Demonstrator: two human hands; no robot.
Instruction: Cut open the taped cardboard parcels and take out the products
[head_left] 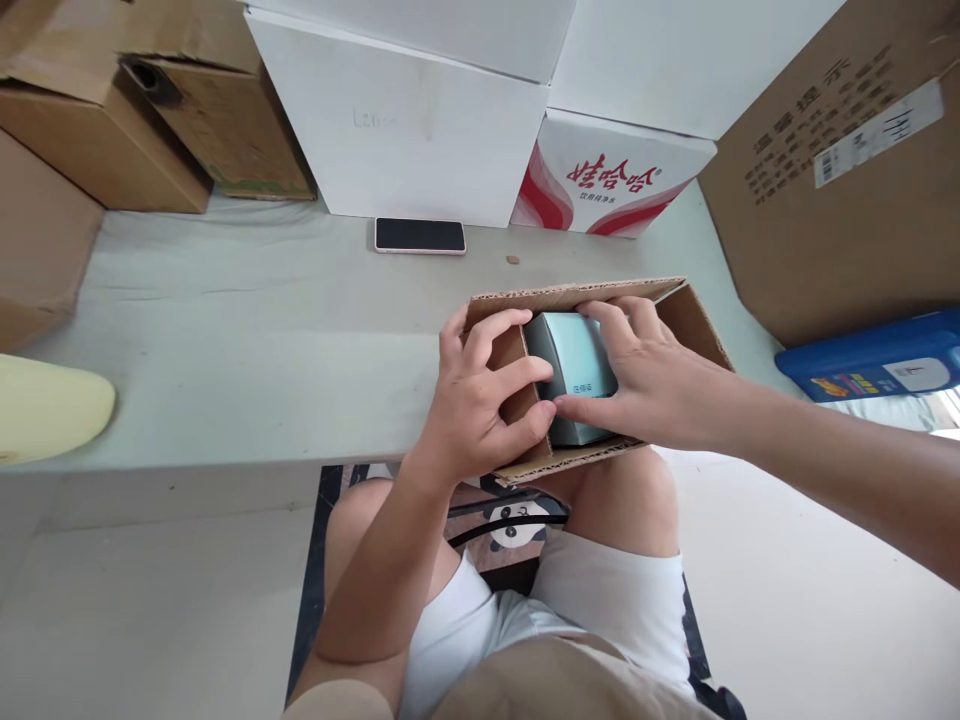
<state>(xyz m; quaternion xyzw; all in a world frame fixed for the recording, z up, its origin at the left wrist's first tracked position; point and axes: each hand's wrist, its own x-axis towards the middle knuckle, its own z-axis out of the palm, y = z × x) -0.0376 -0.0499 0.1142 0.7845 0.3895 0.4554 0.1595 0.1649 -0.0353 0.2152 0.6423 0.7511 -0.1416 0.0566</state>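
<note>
An open brown cardboard box (585, 292) rests at the table's front edge, above my knees. Inside it sits a small light-blue box (576, 345) with dark lettering, tight against an upright cardboard divider (536, 420). My left hand (487, 390) is closed over the left end of the cardboard box, its fingertips and thumb at the divider beside the light-blue box. From the right, my right hand (649, 375) grips the light-blue box, thumb on the near side and fingers toward the far side. The palm hides the light-blue box's right part.
A phone (420, 236) lies at the back, near a small brown scrap (513, 260). White cartons (420, 120) line the rear, with brown cartons (840, 200) at both sides. A blue package (870, 360) is at right, a pale yellow object (52, 408) at left.
</note>
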